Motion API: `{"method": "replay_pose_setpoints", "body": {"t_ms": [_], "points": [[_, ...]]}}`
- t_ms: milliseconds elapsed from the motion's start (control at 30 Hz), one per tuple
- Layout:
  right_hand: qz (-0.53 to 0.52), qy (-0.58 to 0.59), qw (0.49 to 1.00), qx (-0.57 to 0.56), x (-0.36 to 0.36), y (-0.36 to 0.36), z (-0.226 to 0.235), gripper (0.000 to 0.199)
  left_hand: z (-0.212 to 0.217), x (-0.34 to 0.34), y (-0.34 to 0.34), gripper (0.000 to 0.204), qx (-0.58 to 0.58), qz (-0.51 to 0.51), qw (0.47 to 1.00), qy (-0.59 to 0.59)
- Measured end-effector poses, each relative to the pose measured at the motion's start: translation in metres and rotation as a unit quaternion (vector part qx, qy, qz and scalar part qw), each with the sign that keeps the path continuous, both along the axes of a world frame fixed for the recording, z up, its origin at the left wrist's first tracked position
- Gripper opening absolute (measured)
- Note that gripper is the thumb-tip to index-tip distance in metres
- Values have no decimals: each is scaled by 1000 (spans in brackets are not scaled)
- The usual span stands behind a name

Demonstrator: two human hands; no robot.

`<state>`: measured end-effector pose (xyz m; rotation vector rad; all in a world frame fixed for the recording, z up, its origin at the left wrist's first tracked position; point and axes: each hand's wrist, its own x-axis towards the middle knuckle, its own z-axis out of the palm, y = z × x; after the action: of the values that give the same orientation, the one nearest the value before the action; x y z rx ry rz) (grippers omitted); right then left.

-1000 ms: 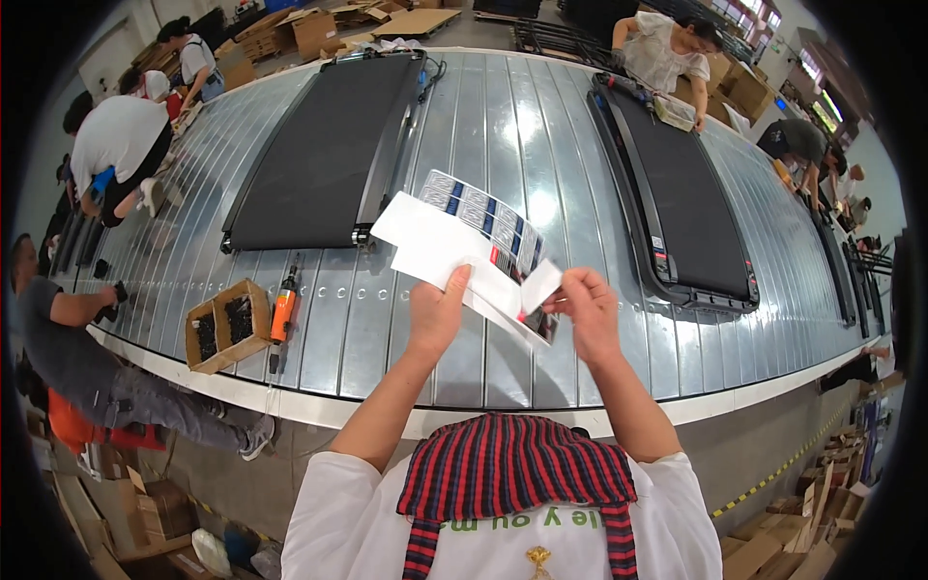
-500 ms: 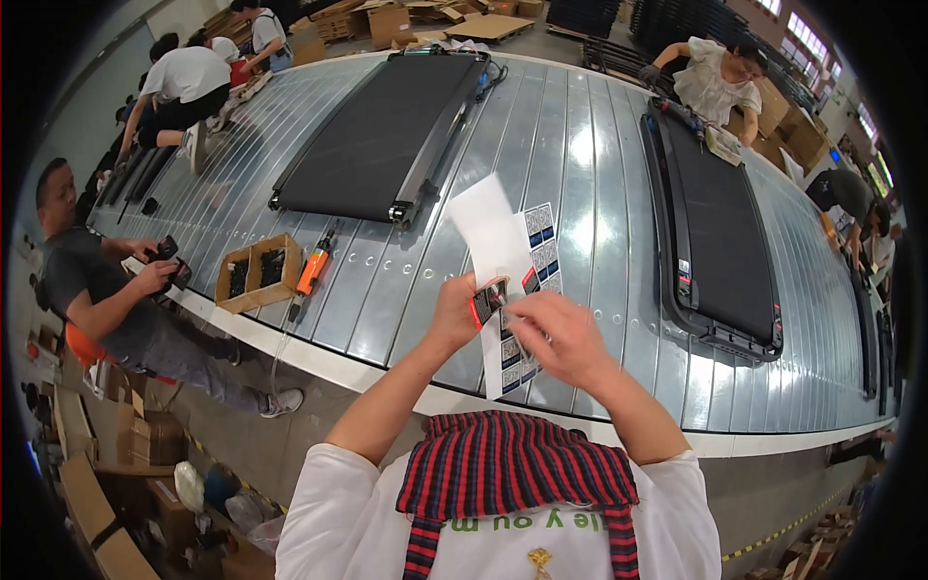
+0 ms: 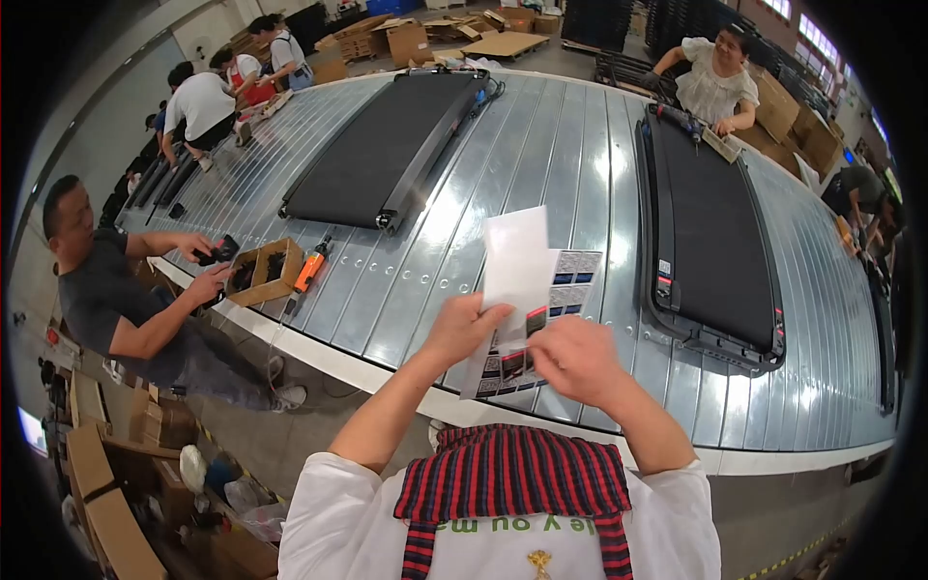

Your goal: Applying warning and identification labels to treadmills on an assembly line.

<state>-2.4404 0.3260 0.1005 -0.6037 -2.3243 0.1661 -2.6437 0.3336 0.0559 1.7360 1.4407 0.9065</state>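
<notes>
Label sheets lie in the closed grip of the left hand, over the desk, near side. Right hand is bunched over them; its hold cannot be confirmed.

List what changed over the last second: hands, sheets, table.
The white sheet swung clockwise, from slanting up-left to nearly upright. The right hand is now at the labels; the small white piece it pinched no longer shows. Unchanged: left hand gripping the sheet; orange screwdriver and black belts on the table.
</notes>
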Motion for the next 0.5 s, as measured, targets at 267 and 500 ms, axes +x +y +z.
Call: {"method": "replay_pose_setpoints", "body": {"t_ms": [267, 500], "points": [[-94, 81, 991, -44, 72, 38, 20, 72, 26, 8, -40, 25, 12, -17, 1000, -18], [12, 138, 914, -381, 54, 47, -5, 52, 36, 3, -50, 25, -44, -1, 997, -66]]}}
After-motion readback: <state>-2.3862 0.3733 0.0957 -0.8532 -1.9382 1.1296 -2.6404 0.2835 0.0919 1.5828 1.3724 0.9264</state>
